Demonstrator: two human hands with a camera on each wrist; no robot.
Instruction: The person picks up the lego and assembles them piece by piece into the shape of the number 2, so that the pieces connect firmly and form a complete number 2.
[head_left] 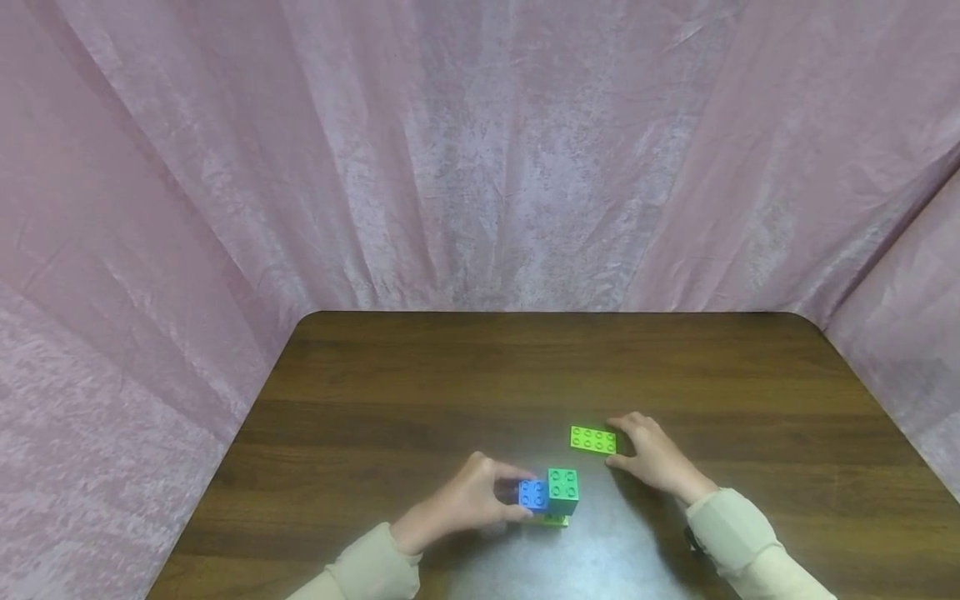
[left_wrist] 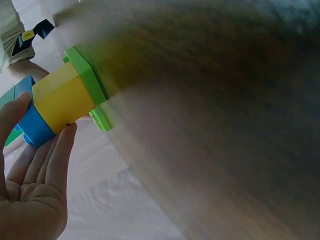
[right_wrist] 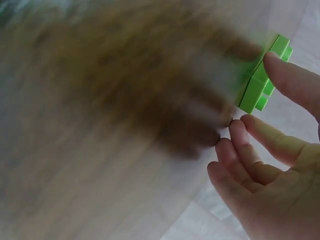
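Observation:
Near the front of the table, my left hand [head_left: 483,497] grips a small stack of toy building bricks from its left side. A blue brick [head_left: 533,495] and a taller green brick [head_left: 563,485] top the stack. In the left wrist view, a yellow brick [left_wrist: 62,95] sits below the blue one, over a lime green base plate [left_wrist: 89,75]. Thumb and fingers lie on opposite sides of the stack. Farther back, my right hand [head_left: 656,457] pinches the right end of a flat lime green brick [head_left: 588,439], studs up, between thumb and index finger.
The brown wooden table [head_left: 420,367] has rounded far corners. Pink velvety curtains [head_left: 495,167] hang behind it and along both sides. A dark band [head_left: 692,537] shows at the right sleeve.

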